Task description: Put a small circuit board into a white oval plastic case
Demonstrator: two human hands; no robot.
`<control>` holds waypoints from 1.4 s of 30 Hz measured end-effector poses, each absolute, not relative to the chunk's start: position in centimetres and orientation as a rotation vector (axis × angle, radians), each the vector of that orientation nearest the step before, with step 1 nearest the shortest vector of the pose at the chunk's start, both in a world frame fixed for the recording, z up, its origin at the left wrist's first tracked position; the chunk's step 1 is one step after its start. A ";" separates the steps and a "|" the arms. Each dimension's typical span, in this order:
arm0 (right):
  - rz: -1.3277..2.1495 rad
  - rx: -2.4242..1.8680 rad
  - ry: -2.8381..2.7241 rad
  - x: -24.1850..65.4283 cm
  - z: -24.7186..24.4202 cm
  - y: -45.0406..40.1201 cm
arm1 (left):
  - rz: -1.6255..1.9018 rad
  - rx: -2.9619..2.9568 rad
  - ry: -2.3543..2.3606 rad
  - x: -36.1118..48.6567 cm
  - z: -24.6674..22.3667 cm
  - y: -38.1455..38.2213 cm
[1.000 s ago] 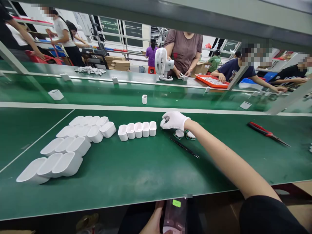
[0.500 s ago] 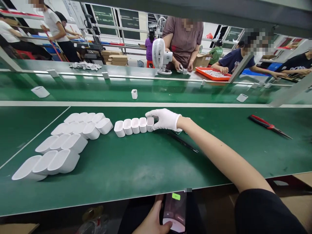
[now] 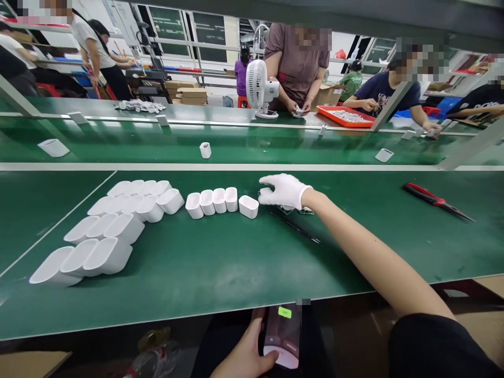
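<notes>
My right hand (image 3: 284, 191), in a white glove, is over the green bench with its fingers apart and nothing held. Just left of its fingertips stands a white cup (image 3: 248, 207), turned at an angle. Beside that cup, several white cups (image 3: 212, 201) form a short row. A larger group of white cups (image 3: 114, 226) fills the left side. Circuit boards (image 3: 306, 211) lie partly hidden under my right wrist, and black tweezers (image 3: 296, 227) lie below. Under the bench edge my bare left hand (image 3: 248, 354) holds a phone (image 3: 282, 336), thumb on its screen.
Red-handled pliers (image 3: 437, 201) lie at the right. Behind the white divider strip (image 3: 252, 167), white housings (image 3: 205, 150) sit on a green belt. Across it are a fan (image 3: 260, 88), an orange tray (image 3: 346, 124) and people at work.
My right hand has let go of the end cup and moved right, its fingers opening. That cup now stands turned, apart from the row. The housings on the belt have shifted left.
</notes>
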State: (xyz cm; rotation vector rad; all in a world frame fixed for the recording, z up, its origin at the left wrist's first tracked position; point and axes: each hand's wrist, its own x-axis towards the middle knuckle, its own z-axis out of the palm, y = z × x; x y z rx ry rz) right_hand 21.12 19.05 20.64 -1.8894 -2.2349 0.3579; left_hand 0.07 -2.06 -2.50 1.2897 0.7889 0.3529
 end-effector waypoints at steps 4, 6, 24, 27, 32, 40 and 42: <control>0.393 -1.859 -2.308 21.6 19.6 19.6 | 0.364 1.290 0.789 -0.1 -2.8 -2.1; 0.388 -1.858 -2.244 21.5 19.6 19.3 | 0.367 1.287 0.790 -0.2 -2.9 -2.2; 0.561 -1.254 -2.558 18.6 25.0 18.4 | 0.354 1.262 0.826 0.4 0.4 -1.3; 0.472 -1.253 -2.601 18.4 25.2 18.1 | 0.359 1.279 0.833 0.3 1.9 -0.9; 0.611 -1.291 -2.521 18.2 25.2 17.7 | 0.367 1.298 0.851 0.2 3.6 -0.9; 0.740 -1.253 -2.358 18.6 22.7 18.0 | 0.402 1.409 0.889 0.1 4.1 -0.7; 0.758 -1.216 -2.328 18.7 22.2 17.2 | 0.406 1.436 0.913 -0.6 3.9 -0.6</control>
